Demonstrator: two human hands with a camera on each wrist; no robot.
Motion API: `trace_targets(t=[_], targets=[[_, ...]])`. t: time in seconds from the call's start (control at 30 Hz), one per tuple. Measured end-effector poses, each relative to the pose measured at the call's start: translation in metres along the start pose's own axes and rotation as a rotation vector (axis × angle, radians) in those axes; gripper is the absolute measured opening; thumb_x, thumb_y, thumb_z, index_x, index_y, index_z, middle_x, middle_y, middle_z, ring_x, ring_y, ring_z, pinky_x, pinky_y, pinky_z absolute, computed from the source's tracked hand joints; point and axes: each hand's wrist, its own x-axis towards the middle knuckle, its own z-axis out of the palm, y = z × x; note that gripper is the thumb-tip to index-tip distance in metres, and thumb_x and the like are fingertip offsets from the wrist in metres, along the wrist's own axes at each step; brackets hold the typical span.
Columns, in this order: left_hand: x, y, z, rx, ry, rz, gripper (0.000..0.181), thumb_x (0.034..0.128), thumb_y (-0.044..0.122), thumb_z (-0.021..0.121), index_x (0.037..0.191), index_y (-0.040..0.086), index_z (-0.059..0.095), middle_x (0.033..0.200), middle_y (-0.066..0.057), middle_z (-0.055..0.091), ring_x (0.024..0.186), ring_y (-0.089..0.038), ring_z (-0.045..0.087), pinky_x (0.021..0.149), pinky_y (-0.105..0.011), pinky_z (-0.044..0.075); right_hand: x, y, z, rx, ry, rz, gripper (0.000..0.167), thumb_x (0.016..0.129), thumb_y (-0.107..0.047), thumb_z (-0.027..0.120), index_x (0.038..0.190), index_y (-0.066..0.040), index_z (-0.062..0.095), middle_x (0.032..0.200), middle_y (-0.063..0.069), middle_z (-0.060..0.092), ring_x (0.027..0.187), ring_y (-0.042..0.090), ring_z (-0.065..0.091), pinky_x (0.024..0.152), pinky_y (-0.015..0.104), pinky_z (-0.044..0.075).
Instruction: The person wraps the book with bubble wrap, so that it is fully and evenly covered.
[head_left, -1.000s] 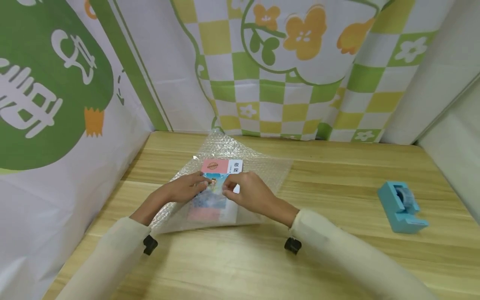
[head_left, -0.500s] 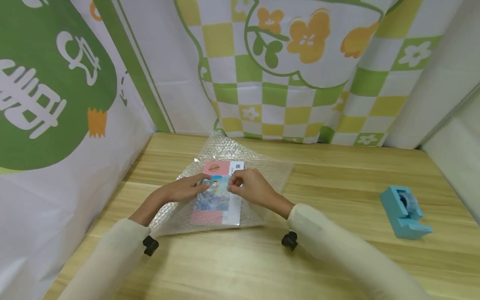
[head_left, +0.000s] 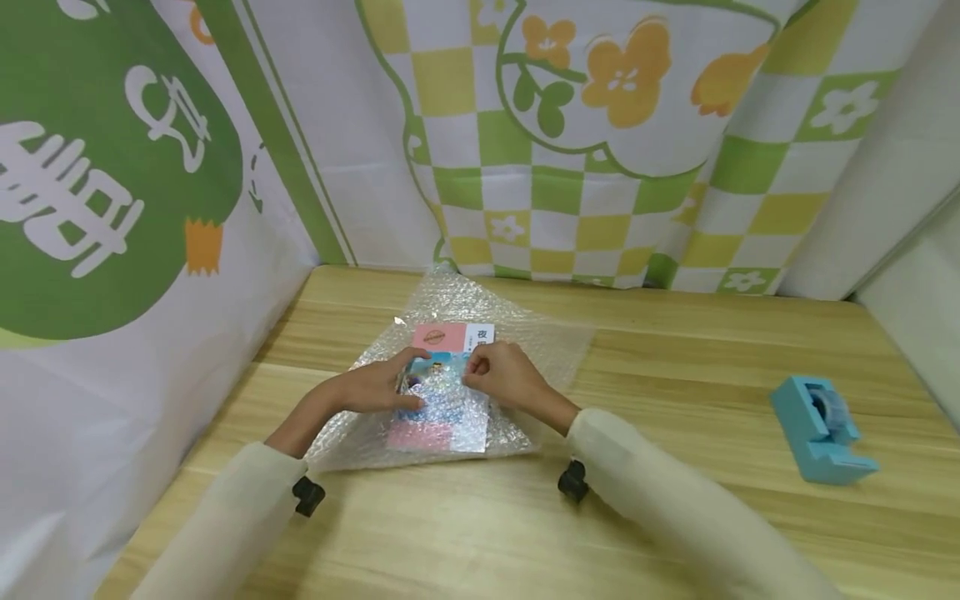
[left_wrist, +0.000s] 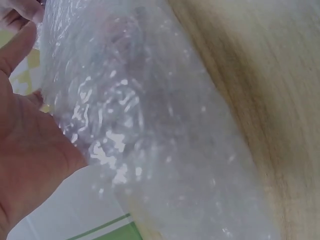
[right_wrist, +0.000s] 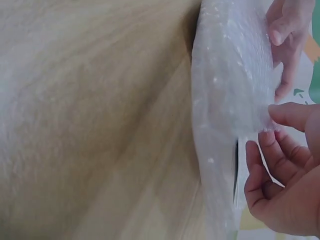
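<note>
A book (head_left: 435,337) with a pink, white and blue cover lies on a sheet of clear bubble wrap (head_left: 453,296), part of which covers its front. My left hand (head_left: 378,387) rests on the wrapped left side of the book, thumb spread away from the fingers. On the cover's right side, my right hand (head_left: 510,375) pinches the edge of the wrap between thumb and fingers. In the right wrist view, that wrap edge (right_wrist: 225,85) stands between thumb and fingertips, and the book's edge is partly hidden. Wrap fills most of the left wrist view.
A blue tape dispenser (head_left: 817,442) with a roll of clear tape (head_left: 832,408) stands on the right of the wooden table (head_left: 675,383). Printed cloth (head_left: 555,200) hangs along the back, and more cloth (head_left: 247,333) borders the left side.
My left thumb has spread downward, away from the fingers. My right hand keeps its pinch near the cover's right side. The wrap over the cover now shows more glints.
</note>
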Motion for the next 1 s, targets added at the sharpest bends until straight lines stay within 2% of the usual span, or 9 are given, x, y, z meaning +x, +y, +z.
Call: trace_targets(t=[0.2,0.33,0.43,0.57,0.67,0.83,1.0], targets=[[0.001,0.002,0.006,0.007,-0.037,0.063,0.080,0.0940,0.018,0.072,0.157,0.020,0.022,0.155,-0.018,0.029,0.132,-0.039,0.043,0.103,-0.057,0.040,0.000,0.001,0.006,-0.035,0.021,0.075,0.008,0.084,-0.012,0.078,0.079,-0.010,0.072,0.071,-0.004,0.065,0.064,0.011,0.059,0.064,0.027,0.051],[0.002,0.002,0.008,0.067,-0.042,0.060,0.078,0.0947,0.014,0.070,0.158,0.023,0.025,0.160,-0.025,0.017,0.142,-0.044,0.029,0.107,-0.060,0.034,0.000,0.001,0.010,-0.054,0.037,0.110,0.007,0.082,-0.011,0.078,0.079,-0.010,0.072,0.070,-0.004,0.065,0.061,0.011,0.058,0.061,0.027,0.050],[0.002,0.004,0.011,0.103,-0.040,0.051,0.075,0.0951,0.013,0.069,0.158,0.024,0.029,0.161,-0.030,0.008,0.142,-0.047,0.026,0.107,-0.062,0.033,0.000,0.002,0.013,-0.060,0.038,0.129,0.008,0.082,-0.010,0.078,0.078,-0.009,0.071,0.068,-0.004,0.064,0.058,0.011,0.058,0.057,0.026,0.050],[0.001,0.006,0.013,0.147,-0.030,0.034,0.071,0.0954,0.014,0.068,0.156,0.025,0.033,0.159,-0.035,0.002,0.141,-0.050,0.025,0.106,-0.064,0.033,0.000,0.001,0.016,-0.071,0.045,0.150,0.010,0.083,-0.009,0.079,0.077,-0.009,0.070,0.068,-0.003,0.064,0.057,0.012,0.057,0.056,0.026,0.050],[0.000,0.007,0.015,0.193,-0.034,0.021,0.067,0.0967,0.014,0.066,0.155,0.027,0.035,0.158,-0.037,-0.002,0.143,-0.052,0.016,0.107,-0.066,0.029,-0.001,-0.001,0.017,-0.111,0.058,0.157,0.011,0.082,-0.010,0.078,0.076,-0.010,0.070,0.068,-0.003,0.063,0.058,0.013,0.057,0.057,0.028,0.050],[-0.001,0.010,0.017,0.259,-0.048,0.011,0.061,0.0984,0.015,0.064,0.153,0.027,0.040,0.158,-0.037,-0.001,0.144,-0.053,0.011,0.108,-0.067,0.027,0.000,-0.002,0.017,-0.201,0.070,0.135,0.013,0.081,-0.012,0.078,0.072,-0.014,0.068,0.067,-0.005,0.062,0.061,0.015,0.057,0.061,0.033,0.050],[-0.002,0.013,0.016,0.274,-0.050,-0.009,0.060,0.0985,0.017,0.064,0.153,0.027,0.042,0.157,-0.038,-0.001,0.145,-0.052,0.010,0.109,-0.066,0.027,0.001,-0.005,0.012,-0.231,0.049,0.113,0.010,0.083,-0.013,0.078,0.077,-0.012,0.070,0.071,-0.003,0.065,0.064,0.016,0.060,0.065,0.034,0.052]])
